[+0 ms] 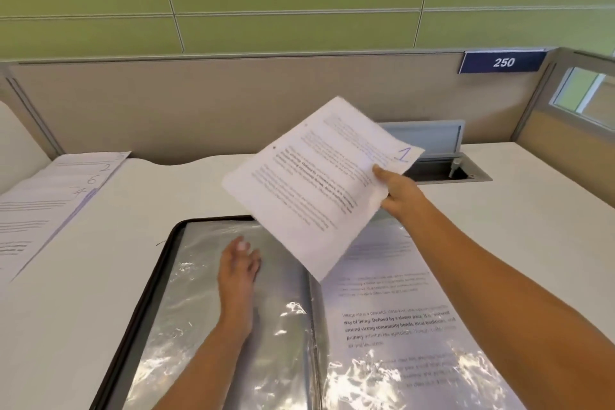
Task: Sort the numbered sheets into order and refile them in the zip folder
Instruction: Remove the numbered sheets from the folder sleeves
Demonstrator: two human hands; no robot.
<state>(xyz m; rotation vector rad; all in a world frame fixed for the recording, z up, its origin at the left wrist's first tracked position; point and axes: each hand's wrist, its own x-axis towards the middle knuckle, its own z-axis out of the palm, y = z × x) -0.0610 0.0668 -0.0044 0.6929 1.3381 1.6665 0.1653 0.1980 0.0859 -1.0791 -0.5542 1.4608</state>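
Right hand [396, 190] pinches one sheet marked 1 [316, 183] in the air above one open zip folder [159, 276]. Left hand [238, 270], fingers straight, rests flat on its left sleeve [186, 309]. Three fanned sheets [50, 203], marked 2, 6 and 4, lie on the bench [532, 210], left of both hands.

Zip folder [186, 309] open front-ctr on desk [519, 210], sheet stack [40, 206] far L, sheet 1 [316, 183] above folder, cable hatch [446, 171] behind.

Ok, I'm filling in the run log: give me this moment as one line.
right hand holds sheet 1 above zip folder | left hand open over left sleeve | sheets 2, 6, 4 fanned at desk's left
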